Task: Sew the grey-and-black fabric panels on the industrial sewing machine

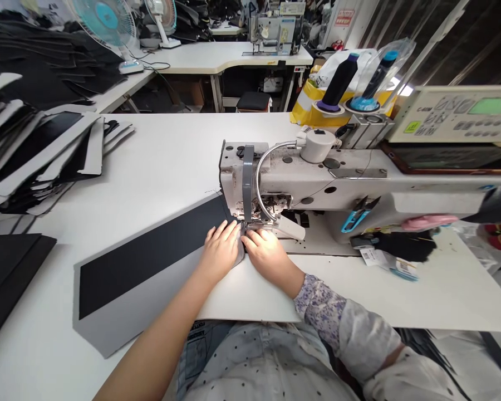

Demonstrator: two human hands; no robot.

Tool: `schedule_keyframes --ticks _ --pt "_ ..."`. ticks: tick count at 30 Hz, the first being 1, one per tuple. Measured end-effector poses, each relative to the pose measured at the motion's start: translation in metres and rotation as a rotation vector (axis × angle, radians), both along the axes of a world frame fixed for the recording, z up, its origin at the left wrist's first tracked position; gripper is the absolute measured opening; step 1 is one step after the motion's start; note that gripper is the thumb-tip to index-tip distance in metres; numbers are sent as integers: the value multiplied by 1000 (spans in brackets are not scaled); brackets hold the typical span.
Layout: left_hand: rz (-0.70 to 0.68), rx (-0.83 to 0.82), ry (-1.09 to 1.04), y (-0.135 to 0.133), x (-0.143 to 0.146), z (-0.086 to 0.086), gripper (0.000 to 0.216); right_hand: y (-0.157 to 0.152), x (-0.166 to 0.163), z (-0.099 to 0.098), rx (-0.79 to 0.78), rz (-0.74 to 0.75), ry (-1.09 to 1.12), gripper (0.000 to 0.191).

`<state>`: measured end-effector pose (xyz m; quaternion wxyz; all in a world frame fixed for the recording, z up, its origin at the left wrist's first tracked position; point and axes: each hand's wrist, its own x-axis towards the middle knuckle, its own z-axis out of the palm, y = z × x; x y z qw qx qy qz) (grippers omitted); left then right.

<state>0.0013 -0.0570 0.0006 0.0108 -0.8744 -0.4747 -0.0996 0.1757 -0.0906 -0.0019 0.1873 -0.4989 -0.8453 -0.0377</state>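
A long black panel with a grey border point(150, 256) lies flat on the white table point(158, 167), its right end under the needle of a grey sewing machine point(300, 178). My left hand point(221, 248) rests flat on that end, fingers stretched toward the presser foot. My right hand point(265, 250) lies beside it, fingers pressed on the fabric just in front of the needle. Both hands touch the panel side by side.
Stacks of black and grey cut pieces point(37, 150) fill the left side. Two thread cones point(342, 83) and a control panel point(459, 114) stand behind the machine. Blue snips point(357, 217) lie on the machine bed. A fan point(108, 28) and another sewing machine point(275, 28) stand at the back.
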Motion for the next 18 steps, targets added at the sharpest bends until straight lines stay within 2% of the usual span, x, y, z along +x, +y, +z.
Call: schedule_keyframes --ticks 6,11,14,18 --pt "41 -33 -50 12 15 -5 44 4 7 -9 -19 -112 5 33" --pt "40 -52 -89 11 16 1 43 5 5 -4 -77 -115 -55 32" --pt "81 -40 -101 12 6 5 40 5 3 0 -104 -112 -109 33" --pt "202 -64 -145 20 -21 11 33 4 3 1 -121 -100 -131 35"
